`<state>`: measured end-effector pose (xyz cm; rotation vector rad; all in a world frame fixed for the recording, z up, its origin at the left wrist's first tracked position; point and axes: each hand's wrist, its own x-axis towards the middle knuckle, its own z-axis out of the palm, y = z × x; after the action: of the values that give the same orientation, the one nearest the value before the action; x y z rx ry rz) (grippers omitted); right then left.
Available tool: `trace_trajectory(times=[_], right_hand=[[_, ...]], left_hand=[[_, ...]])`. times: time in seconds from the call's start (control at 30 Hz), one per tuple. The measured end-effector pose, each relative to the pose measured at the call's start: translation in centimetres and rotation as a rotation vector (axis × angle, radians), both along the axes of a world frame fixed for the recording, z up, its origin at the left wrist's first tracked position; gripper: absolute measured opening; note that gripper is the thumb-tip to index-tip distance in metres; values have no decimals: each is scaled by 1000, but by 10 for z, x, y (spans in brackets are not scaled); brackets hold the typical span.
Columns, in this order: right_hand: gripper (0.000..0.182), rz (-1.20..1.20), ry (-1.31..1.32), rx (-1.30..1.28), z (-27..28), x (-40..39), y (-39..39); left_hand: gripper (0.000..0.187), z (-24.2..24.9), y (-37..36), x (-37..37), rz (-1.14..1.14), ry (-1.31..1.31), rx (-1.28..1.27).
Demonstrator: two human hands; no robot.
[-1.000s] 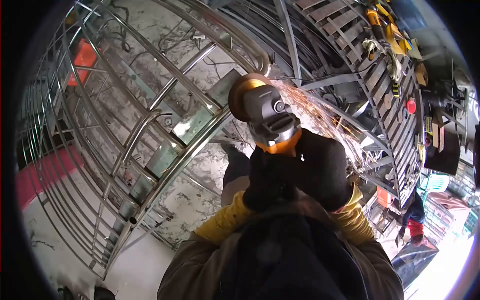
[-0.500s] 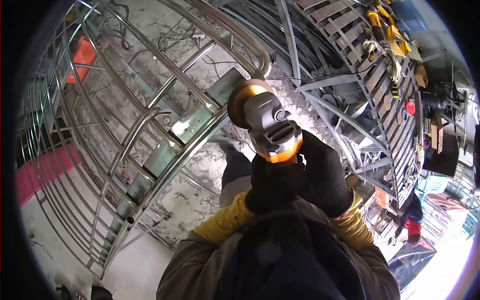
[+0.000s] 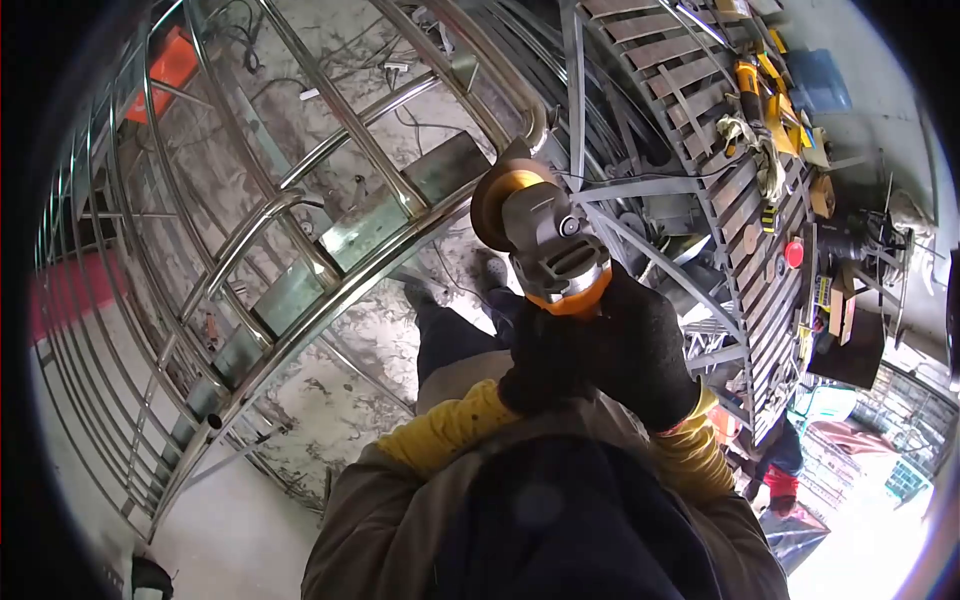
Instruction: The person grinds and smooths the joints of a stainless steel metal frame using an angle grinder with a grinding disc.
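Note:
Both my hands wear dark work gloves and are wrapped round an angle grinder point(image 3: 560, 245) with a grey head and an orange-yellow body. My left hand point(image 3: 548, 362) closes on it from the left, and my right hand point(image 3: 645, 350) grips it from the right. Its brown round disc point(image 3: 492, 207) points away from me, close to the end of a shiny metal tube frame point(image 3: 375, 262). Bent tubes and a flat plate point(image 3: 352, 222) make up this part of the frame. The lower body of the grinder is hidden by the gloves.
A slatted workbench point(image 3: 740, 215) on the right carries tools, a rag point(image 3: 765, 160) and a red round item point(image 3: 794, 253). Metal bars lie behind the frame. Cables run over the stained floor point(image 3: 330, 405). An orange-red object point(image 3: 165, 72) is at upper left; another person point(image 3: 783, 465) is at lower right.
The view has shifted, so the frame and bench appear further left. The grinder sits slightly right of where it was, its disc a little further from the tube; both hands keep their grip.

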<state>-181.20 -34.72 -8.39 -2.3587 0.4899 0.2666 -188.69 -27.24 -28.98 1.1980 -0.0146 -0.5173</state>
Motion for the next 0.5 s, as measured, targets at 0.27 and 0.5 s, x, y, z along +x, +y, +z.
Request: trace_trajectory(times=[0.27,0.5], right_hand=[[54,81,-21,-2,1,2,-14],[48,75,-132,94,-3,4,-15]], left_hand=[[39,24,-3,20,-17,52,9],[45,32,-11,30,134,154,-293]])
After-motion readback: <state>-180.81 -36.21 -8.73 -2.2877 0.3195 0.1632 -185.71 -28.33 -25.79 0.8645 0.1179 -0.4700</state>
